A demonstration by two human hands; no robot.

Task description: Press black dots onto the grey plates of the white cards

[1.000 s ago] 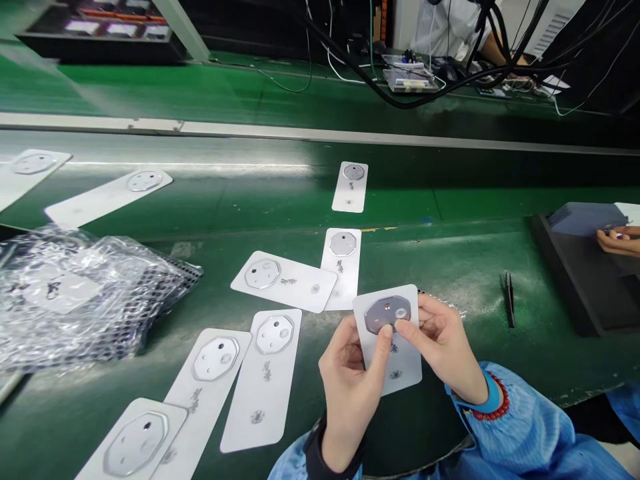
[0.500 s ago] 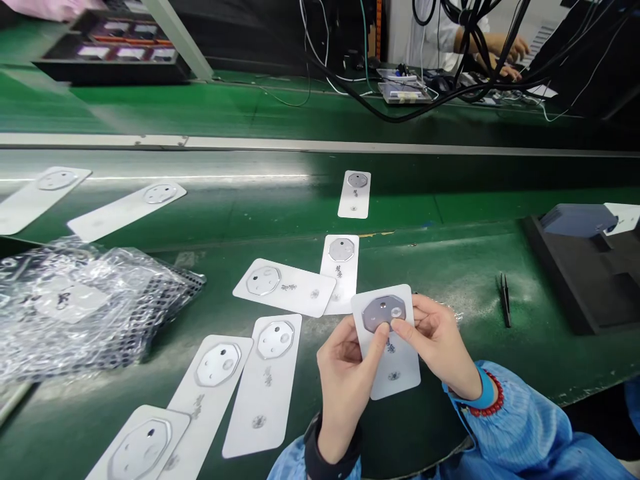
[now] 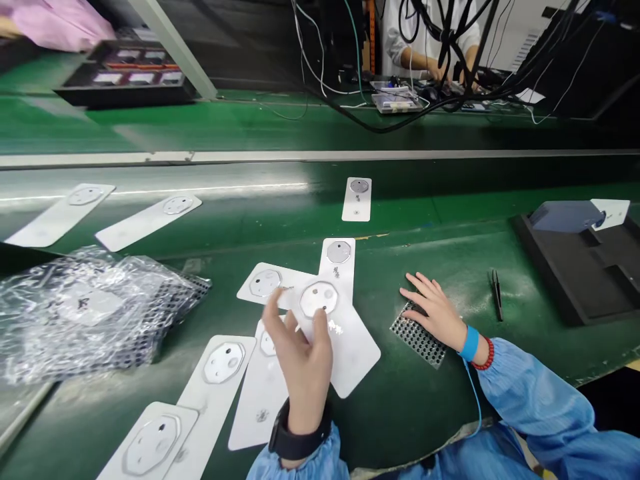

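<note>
My left hand (image 3: pixel 303 363) is above the cards in the middle, fingers spread apart. Under its fingertips a white rounded card (image 3: pixel 353 353) with a shiny octagonal plate (image 3: pixel 319 298) lies aslant over other such cards; whether the thumb touches it I cannot tell. To the right, my right hand (image 3: pixel 440 320) rests with fingers spread on a small clear sheet of black dots (image 3: pixel 423 343). More white cards with octagonal plates lie around: one card (image 3: pixel 357 207) farther back, another (image 3: pixel 337 257) just behind, and several to the left, including a front card (image 3: pixel 150 443).
Black tweezers (image 3: pixel 497 295) lie right of my right hand. Beyond them a black tray (image 3: pixel 560 280) holds a blue-grey phone-like piece (image 3: pixel 565 217). Crumpled clear plastic bags (image 3: pixel 85 313) with dotted sheets are at left. Behind a rail, cables hang before a co-worker's hands (image 3: pixel 443 70).
Both hands have let go of the white card, which now lies over the others to the left. My right hand has moved right onto the dotted sheet. The view has shifted slightly.
</note>
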